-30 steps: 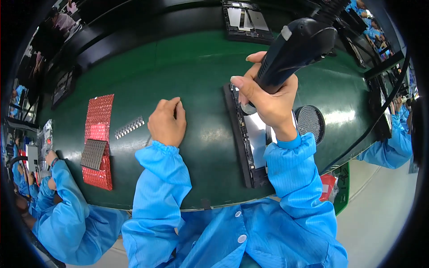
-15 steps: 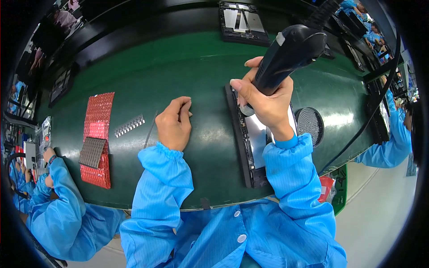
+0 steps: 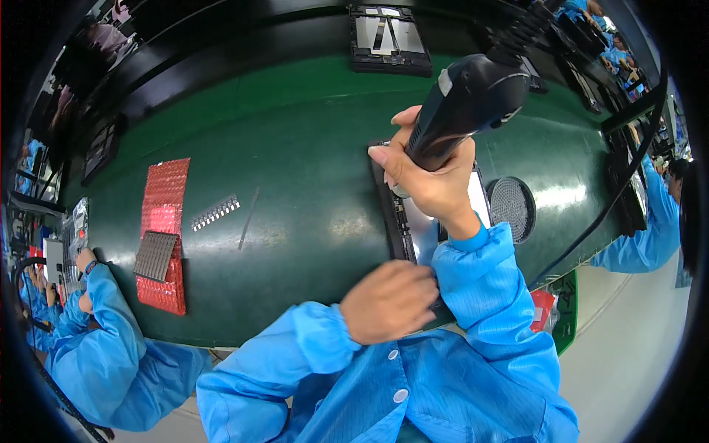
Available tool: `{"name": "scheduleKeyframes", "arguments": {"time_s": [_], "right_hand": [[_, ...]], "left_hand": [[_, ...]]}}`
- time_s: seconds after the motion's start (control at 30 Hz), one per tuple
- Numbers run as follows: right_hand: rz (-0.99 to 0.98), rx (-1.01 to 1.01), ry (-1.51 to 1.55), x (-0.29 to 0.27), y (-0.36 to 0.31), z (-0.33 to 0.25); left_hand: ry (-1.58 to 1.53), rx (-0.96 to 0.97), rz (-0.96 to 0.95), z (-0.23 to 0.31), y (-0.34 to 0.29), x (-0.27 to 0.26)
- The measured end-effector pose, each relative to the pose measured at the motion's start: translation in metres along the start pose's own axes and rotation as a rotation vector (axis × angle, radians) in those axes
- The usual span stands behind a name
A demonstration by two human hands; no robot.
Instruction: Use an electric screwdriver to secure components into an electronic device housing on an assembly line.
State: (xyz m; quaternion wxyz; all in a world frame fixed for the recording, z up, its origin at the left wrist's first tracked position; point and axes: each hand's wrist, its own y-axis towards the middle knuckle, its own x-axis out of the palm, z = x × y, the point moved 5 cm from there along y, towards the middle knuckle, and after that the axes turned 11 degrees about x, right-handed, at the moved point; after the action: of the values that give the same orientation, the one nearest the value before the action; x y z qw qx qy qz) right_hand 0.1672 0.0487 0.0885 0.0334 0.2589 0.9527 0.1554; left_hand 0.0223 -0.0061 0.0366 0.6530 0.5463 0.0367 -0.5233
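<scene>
My right hand (image 3: 442,184) is wrapped round a black electric screwdriver (image 3: 465,103), held tilted with its cable end up and away. Its lower tip is hidden behind my fingers, over the upper part of a black-framed device (image 3: 402,232) with a shiny silver plate. Next to that device's near end is my left hand (image 3: 390,301), its fingers smeared by motion. Whether the left hand touches or holds anything cannot be made out. My right sleeve covers much of the device's right side.
A round dark tray (image 3: 511,210) of small parts stands right of the device. Leftward lie a thin dark strip (image 3: 249,218), a parts strip (image 3: 216,213) and red bubble wrap (image 3: 164,199) with a grey sheet (image 3: 156,255). Another open device (image 3: 390,40) sits at the back. Co-workers' sleeves flank the table.
My left hand has swung right and toward me, from beside the thin strip to the device's near end. My right hand and the screwdriver have shifted slightly left.
</scene>
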Motion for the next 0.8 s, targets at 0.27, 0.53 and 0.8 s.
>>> {"name": "scheduleKeyframes", "arguments": {"time_s": [0.27,0.53,0.8], "right_hand": [[0.243,-0.151,0.002,-0.055,0.004,-0.03],[0.231,-0.074,0.085,-0.079,-0.033,-0.022],[0.092,0.12,0.074,-0.059,-0.034,0.004]], "left_hand": [[0.4,-0.018,-0.071,0.001,-0.008,0.025],[0.609,-0.192,-0.078,-0.053,-0.041,-0.067],[0.931,-0.552,-0.18,-0.215,-0.04,-0.209]]}}
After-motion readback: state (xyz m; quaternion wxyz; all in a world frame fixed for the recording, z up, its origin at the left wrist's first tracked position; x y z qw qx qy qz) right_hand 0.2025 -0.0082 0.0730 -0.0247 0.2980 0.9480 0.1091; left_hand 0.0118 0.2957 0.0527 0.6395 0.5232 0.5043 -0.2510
